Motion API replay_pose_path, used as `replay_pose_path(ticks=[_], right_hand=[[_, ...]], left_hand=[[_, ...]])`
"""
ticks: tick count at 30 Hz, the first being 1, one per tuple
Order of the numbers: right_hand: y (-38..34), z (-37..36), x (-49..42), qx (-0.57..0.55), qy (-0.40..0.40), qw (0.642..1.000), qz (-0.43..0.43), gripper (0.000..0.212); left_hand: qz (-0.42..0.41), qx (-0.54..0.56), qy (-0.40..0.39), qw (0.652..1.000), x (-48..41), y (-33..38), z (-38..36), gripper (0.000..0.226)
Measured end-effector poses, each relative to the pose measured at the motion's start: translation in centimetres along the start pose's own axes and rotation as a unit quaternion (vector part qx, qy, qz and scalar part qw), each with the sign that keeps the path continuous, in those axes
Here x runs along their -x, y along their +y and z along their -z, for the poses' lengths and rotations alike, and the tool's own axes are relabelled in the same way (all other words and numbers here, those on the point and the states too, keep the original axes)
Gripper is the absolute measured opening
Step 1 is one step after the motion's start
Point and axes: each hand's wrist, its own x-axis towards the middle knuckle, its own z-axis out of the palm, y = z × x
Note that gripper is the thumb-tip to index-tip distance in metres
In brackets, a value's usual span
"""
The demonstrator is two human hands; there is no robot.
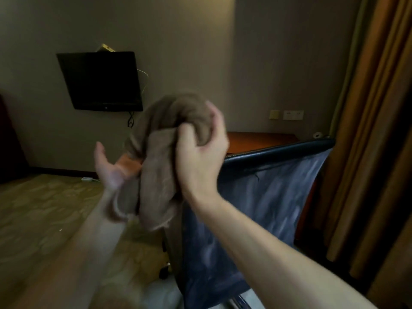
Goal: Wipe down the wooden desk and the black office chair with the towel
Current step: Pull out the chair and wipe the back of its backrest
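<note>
Grips the bunched towel (165, 152) aloft in the right hand (200, 150), fingers (214, 117) curled round it; left hand (109, 168) beside it, fingers spread, blurred. Touches neither office chair (256, 197) below nor desk (260, 139) behind. Seems mid-task, bunching the cloth; wiped share impossible to tell.

Bunched brown towel (160, 152) hangs by the black chair (256, 197), wooden desk (260, 139) behind.

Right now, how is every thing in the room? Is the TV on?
Towel: bunched up, held in the air.
Right hand: grips the towel.
Left hand: open, blurred, beside the towel.
TV: screen dark, on the wall.
Chair: upright, in front of the desk.
Desk: not touched by the towel.
</note>
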Motion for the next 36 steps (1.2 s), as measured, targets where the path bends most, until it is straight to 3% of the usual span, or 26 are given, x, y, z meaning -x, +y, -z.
replay_pose_path(ticks=[3, 5, 8, 12, 18, 21, 23, 25, 26, 30, 32, 34, 36], right_hand=[[-1.3, 2.6, -2.8, -0.035, 0.08, 0.996, 0.008, 0.044], [-2.7, 5.0, -3.8, 0.001, 0.09, 0.995, 0.05, 0.04], [-3.7, 8.9, -4.8, 0.021, 0.136, 0.985, 0.108, 0.039], [-4.3, 14.0, -6.4, 0.07, 0.205, 0.964, 0.153, 0.046], [-1.0, 16.2, -5.9, 0.138, 0.127, 0.964, 0.191, 0.051], [2.7, 14.8, -5.2, 0.204, -0.03, 0.955, 0.214, 0.054], [6.0, 13.9, -4.0, 0.328, -0.153, 0.892, 0.269, 0.056], [9.7, 13.0, -2.2, 0.428, -0.192, 0.818, 0.333, 0.058], [11.1, 12.6, -1.2, 0.443, -0.183, 0.805, 0.35, 0.058], [14.5, 11.3, 0.7, 0.427, -0.127, 0.81, 0.382, 0.053], [15.6, 11.3, 0.6, 0.428, -0.141, 0.787, 0.422, 0.052], [16.5, 12.3, 0.5, 0.431, -0.201, 0.738, 0.48, 0.048], [17.6, 14.2, -0.1, 0.438, -0.314, 0.648, 0.538, 0.041]], left_hand=[[0.069, 0.016, -0.058, 0.996, 0.2, -0.2, -2.2, 0.074], [0.038, -0.086, -0.095, 0.991, 0.6, -0.8, -4.1, 0.068], [-0.021, -0.254, -0.164, 0.953, 2.4, -2.2, -6.8, 0.059], [-0.054, -0.371, -0.213, 0.902, 3.2, -3.8, -8.8, 0.062], [-0.025, -0.408, -0.207, 0.889, 3.1, -6.4, -9.3, 0.07], [-0.031, -0.383, -0.219, 0.897, 2.8, -7.0, -9.0, 0.077], [-0.002, -0.313, -0.229, 0.921, 2.4, -7.1, -8.6, 0.085], [0.024, -0.257, -0.25, 0.933, 1.3, -7.0, -7.7, 0.095], [0.039, -0.238, -0.265, 0.934, 0.9, -6.9, -7.2, 0.098], [0.109, -0.137, -0.326, 0.929, -0.7, -6.6, -5.3, 0.105], [0.119, -0.103, -0.337, 0.928, -1.2, -6.3, -4.7, 0.106], [0.115, -0.099, -0.332, 0.931, -1.4, -6.1, -4.5, 0.105], [0.055, -0.18, -0.3, 0.935, -1.5, -6.1, -4.2, 0.101]])
